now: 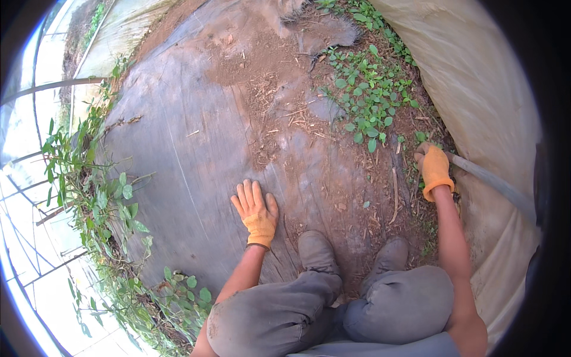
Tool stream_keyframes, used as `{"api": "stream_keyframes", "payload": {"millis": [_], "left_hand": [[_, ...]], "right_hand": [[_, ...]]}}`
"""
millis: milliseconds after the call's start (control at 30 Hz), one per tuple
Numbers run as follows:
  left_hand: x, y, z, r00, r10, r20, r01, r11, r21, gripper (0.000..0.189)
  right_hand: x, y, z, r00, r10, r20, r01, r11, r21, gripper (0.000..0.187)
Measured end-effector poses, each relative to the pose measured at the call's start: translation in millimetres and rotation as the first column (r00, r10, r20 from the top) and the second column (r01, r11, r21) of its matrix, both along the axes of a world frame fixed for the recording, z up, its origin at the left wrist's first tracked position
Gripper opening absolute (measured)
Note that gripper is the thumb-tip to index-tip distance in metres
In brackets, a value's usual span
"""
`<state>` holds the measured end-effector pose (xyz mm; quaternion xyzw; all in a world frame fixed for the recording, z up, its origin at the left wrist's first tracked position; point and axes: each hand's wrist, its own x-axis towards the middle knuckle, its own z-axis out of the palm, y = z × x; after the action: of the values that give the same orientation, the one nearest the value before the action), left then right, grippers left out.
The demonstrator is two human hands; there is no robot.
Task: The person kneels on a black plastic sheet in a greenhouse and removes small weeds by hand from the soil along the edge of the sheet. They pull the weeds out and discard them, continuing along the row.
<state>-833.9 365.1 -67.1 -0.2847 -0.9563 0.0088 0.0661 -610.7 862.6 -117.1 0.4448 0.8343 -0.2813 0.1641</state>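
My left hand (256, 209), in an orange and yellow work glove, rests palm down on a grey ground-cover sheet (178, 151), its fingers a little apart. At the right, my gloved right hand (433, 167) reaches down to the soil strip along a plastic film wall (482, 89). Its fingers are curled, and what may lie inside them is hidden. Close by, a small green leaf (420, 136) shows just beyond the fingers. A pale pipe (490, 180) runs from behind this hand out to the right. Green weeds (368, 96) grow in a patch farther along the same strip.
My two boots (317, 251) stand on the dirty sheet, knees bent above them. Loose soil and dry straw (263, 98) lie across its middle. Leafy vines (100, 196) line the left edge, before a greenhouse frame (53, 87). The sheet's torn edge (348, 33) lies at the top.
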Motion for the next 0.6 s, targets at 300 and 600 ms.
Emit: {"api": "stream_keyframes", "payload": {"millis": [300, 600], "left_hand": [[0.4, 3.1, 1.6, 0.999, -0.025, -0.04, 0.025, 1.0, -0.005, 0.061], [0.3, 1.5, 0.9, 0.999, -0.02, -0.033, 0.02, 1.0, 0.002, 0.061]], "right_hand": [[-38.4, -39.9, 6.5, 0.885, 0.299, -0.358, -0.164, 0.918, 0.361, 0.064], [-63.2, 2.6, -19.4, 0.873, 0.197, -0.445, -0.1, 0.967, 0.233, 0.016]]}}
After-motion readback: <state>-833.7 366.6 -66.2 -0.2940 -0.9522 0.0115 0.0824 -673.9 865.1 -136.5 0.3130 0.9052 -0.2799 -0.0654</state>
